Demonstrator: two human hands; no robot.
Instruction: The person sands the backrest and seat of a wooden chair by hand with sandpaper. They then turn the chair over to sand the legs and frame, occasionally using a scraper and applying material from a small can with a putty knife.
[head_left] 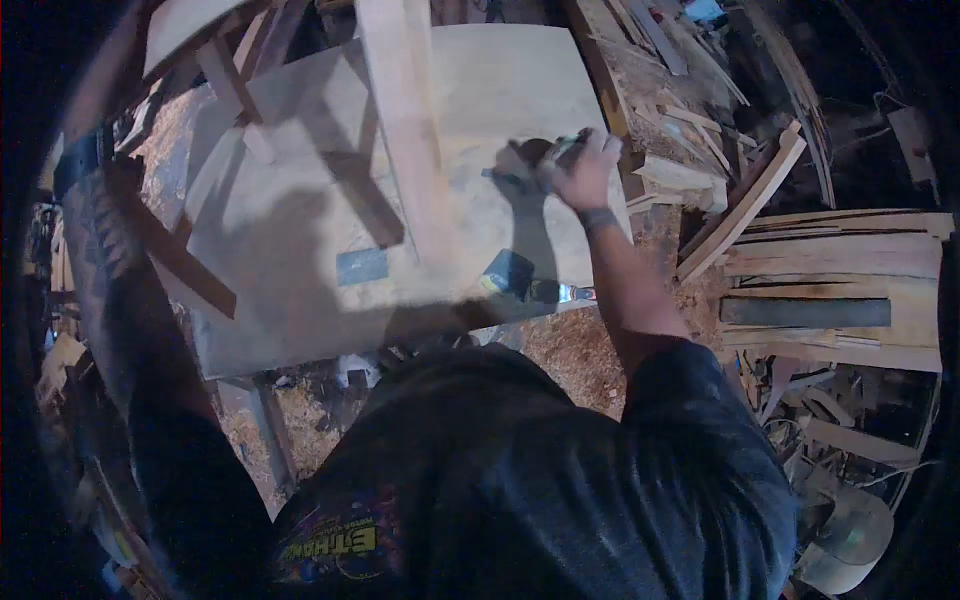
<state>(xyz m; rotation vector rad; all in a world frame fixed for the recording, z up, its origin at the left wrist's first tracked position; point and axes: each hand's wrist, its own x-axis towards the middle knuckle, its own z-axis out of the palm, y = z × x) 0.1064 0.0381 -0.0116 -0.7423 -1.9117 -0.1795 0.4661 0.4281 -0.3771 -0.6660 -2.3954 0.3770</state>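
Note:
My right hand (588, 180) is closed round a dark hand-held tool (560, 152) over the right part of a pale wooden board (490, 70). The tool's outline is blurred. A long pale plank (395, 110) rises over the middle of the board. My left hand (112, 80) is raised at the upper left, near a wooden frame piece (185, 30); its fingers are too dark and smeared to make out. On the board lie a grey-blue rectangular piece (362, 267) and, near the front edge, a dark block (508, 274).
Wooden offcuts (680, 175) are heaped right of the board. A curved wooden piece (745, 205) leans beside stacked boards (830, 260), which bear a dark flat bar (805, 312). Sawdust (575, 360) covers the floor. Another wooden piece (180, 262) slants at the left.

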